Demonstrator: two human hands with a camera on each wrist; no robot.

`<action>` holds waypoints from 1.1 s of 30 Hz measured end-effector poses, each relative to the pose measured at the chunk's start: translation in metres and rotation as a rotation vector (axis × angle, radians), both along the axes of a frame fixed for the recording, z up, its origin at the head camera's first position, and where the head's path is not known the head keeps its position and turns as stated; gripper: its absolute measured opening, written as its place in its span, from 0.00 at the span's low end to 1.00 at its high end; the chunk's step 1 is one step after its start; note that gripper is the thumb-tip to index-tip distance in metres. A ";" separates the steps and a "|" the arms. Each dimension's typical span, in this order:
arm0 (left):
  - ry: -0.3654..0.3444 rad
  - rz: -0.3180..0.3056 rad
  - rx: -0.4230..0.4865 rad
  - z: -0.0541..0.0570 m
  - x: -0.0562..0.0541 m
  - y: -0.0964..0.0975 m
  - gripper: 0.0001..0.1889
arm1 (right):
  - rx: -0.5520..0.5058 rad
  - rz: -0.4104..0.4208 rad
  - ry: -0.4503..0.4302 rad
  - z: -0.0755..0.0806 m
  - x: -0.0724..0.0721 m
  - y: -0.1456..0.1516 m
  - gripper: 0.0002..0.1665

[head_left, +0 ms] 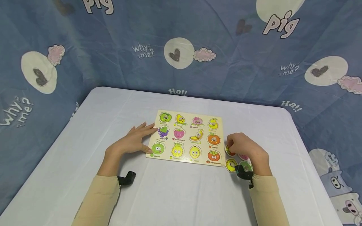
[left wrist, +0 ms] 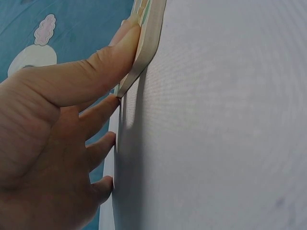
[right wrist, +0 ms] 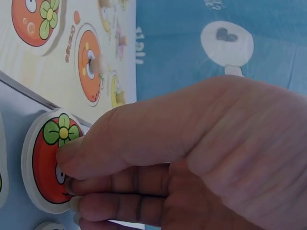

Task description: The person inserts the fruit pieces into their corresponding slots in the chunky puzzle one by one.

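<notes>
A wooden fruit puzzle board [head_left: 186, 160] lies on the table, with rows of cartoon fruit pictures. My left hand [head_left: 131, 142] rests at its left edge, fingers spread and fairly straight. In the left wrist view the thumb [left wrist: 103, 72] presses on the board's corner [left wrist: 137, 64]. Right of the board, my right hand [head_left: 245, 147] pinches a red persimmon piece [right wrist: 42, 158] with green leaves. Thumb and index finger meet near the middle of its face. Its grip point is hidden by the fingertips.
Beside the board's near right corner lie a yellow piece [head_left: 231, 165], a green piece [head_left: 245, 165] and a pink piece [head_left: 244, 157], partly hidden by my right hand and wrist. An orange piece [right wrist: 88, 72] with a knob sits in the board. A patterned blue curtain [head_left: 118, 69] hangs behind the white table.
</notes>
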State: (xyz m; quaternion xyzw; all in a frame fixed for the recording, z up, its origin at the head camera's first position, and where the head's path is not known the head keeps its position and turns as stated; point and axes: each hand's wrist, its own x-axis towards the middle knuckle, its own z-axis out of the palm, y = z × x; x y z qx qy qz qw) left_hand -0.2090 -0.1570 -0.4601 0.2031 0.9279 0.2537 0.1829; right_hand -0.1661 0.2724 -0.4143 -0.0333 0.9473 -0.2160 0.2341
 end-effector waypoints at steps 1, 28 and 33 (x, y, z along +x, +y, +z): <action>0.001 -0.001 0.001 0.000 0.000 0.000 0.53 | 0.000 -0.002 -0.001 0.000 0.000 0.000 0.06; 0.004 0.009 -0.002 0.000 0.001 0.000 0.53 | -0.092 0.109 -0.019 -0.002 -0.001 -0.016 0.07; 0.002 0.009 0.006 0.001 0.001 0.000 0.53 | -0.088 0.143 -0.011 -0.002 -0.001 -0.019 0.07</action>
